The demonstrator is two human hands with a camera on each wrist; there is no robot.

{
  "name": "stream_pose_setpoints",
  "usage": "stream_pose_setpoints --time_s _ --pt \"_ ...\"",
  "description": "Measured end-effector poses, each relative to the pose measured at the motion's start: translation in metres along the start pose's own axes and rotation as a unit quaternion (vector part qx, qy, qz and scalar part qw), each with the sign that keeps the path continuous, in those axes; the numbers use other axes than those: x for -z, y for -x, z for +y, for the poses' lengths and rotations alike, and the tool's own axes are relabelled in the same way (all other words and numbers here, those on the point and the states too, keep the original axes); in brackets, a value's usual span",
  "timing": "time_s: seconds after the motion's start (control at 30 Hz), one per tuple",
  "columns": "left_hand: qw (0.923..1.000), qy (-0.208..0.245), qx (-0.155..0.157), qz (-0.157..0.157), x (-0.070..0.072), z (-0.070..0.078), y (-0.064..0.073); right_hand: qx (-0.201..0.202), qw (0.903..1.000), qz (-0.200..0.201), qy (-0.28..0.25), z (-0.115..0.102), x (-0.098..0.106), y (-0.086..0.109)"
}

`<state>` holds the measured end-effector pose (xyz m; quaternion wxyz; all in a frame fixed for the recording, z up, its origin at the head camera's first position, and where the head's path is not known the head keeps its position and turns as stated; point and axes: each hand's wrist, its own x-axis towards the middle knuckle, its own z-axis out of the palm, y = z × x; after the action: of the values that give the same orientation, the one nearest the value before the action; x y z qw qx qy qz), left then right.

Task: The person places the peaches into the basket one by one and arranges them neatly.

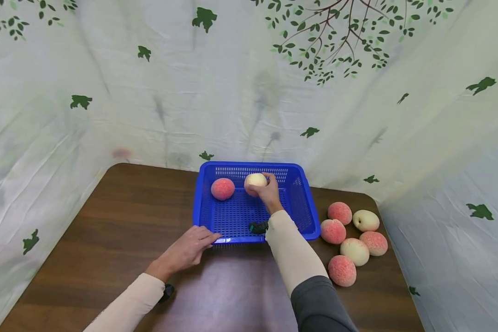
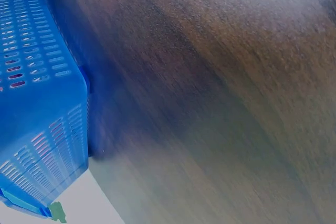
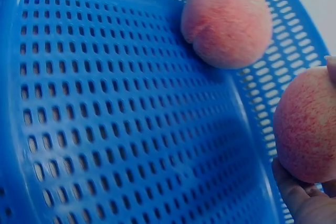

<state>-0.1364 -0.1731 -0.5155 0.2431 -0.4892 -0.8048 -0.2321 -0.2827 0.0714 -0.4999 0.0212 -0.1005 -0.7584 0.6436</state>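
My right hand (image 1: 270,196) pinches a peach (image 1: 255,180), pale on top and pink on the side, at the back of a blue plastic basket (image 1: 310,216). The right wrist view shows the fingers (image 3: 310,208) around the lower side of this peach (image 3: 306,129). Whether it touches the basket floor, I cannot tell. A pink peach (image 1: 222,189) sits in the basket's back left part. At the near left corner, my left hand (image 1: 191,246) holds the basket rim. That hand does not show in the left wrist view, only the basket's slotted wall (image 2: 39,108).
On the brown wooden table (image 1: 141,216), to the right of the basket, lie several more peaches, among them a pink one (image 1: 342,270) and a pale one (image 1: 365,221). A leaf-patterned white cloth (image 1: 232,92) hangs behind the table.
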Motion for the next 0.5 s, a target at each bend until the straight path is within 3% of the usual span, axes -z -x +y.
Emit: stream_pose_setpoints --time_s 0.27,0.5 --pt "1.0000 0.006 -0.001 -0.003 0.000 0.001 0.002 -0.018 0.9990 0.030 0.027 0.007 -0.018 0.001" --pt "1.0000 0.001 -0.001 0.008 0.001 0.002 0.000 -0.034 0.9961 0.030 0.076 0.011 -0.028 0.000"
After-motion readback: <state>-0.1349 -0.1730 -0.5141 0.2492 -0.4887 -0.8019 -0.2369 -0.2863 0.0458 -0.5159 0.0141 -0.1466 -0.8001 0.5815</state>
